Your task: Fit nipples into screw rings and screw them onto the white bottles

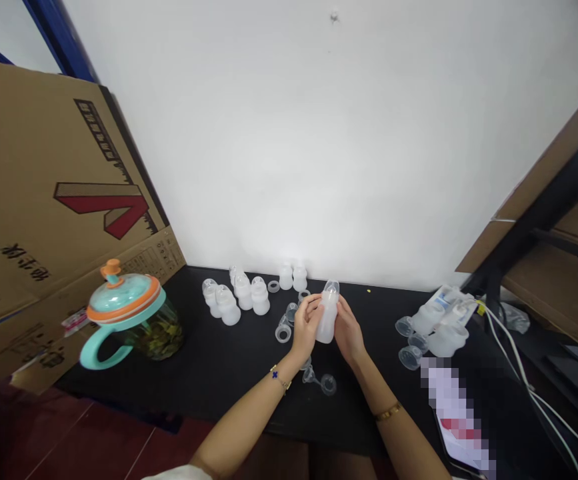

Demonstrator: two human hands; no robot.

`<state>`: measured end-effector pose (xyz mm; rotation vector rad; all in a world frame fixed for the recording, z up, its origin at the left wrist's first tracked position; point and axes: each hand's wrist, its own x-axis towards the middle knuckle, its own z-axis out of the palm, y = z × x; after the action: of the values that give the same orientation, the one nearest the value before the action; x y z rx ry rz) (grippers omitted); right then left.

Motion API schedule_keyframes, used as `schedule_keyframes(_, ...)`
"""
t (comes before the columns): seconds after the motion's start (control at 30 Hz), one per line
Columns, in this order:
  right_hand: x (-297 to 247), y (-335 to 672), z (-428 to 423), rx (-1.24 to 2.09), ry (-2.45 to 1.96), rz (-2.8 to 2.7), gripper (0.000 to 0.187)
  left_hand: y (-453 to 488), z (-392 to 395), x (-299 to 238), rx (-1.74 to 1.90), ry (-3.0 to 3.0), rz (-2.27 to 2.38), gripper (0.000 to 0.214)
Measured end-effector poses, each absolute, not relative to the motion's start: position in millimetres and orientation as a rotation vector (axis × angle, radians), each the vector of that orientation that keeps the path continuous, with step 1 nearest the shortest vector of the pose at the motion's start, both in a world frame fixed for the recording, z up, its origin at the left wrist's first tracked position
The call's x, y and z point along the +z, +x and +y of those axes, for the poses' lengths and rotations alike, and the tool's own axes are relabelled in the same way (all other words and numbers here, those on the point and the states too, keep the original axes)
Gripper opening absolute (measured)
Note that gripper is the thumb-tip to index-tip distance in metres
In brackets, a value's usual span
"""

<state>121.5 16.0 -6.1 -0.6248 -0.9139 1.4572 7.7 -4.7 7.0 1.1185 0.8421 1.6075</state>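
Between my two hands, a white translucent baby bottle (327, 320) with a clear domed cap stands nearly upright over the black table. My left hand (307, 323) grips its left side near the collar, fingers and thumb closed around it. My right hand (347, 331) wraps the bottle's right side. Just left of my hands lie a clear ring (283, 333) and a clear cap (291, 311). Below them a clear nipple-shaped part (309, 375) lies beside a round clear piece (329, 385). Two white bottle bodies (299, 277) stand by the wall, with another ring (273, 287) near them.
Several capped bottles (227, 307) stand in a group to the left. A large lidded jug (156, 333) holds dark leaves at far left, before a cardboard box (43, 200). At right are white bottle bodies (447, 340), clear caps (410, 358), a phone (461, 433) and white cables (519, 363).
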Motion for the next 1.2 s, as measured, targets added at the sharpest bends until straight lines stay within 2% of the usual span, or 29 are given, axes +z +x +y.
schedule_keyframes(0.3,-4,125,18,1.415,-0.662,-0.941,0.039,9,-3,6,1.595,1.110,0.841,0.035)
schedule_keyframes(0.63,4,134,19,1.092,-0.842,-1.109,0.042,9,-1,5,1.541,1.192,0.921,0.037)
schedule_keyframes(1.0,7,180,35,0.260,-1.242,-1.237,0.053,8,2,3,1.505,1.102,1.021,0.040)
schedule_keyframes(1.2,3,192,41,0.204,-1.329,-1.155,0.059,10,1,0,1.416,1.167,1.048,0.038)
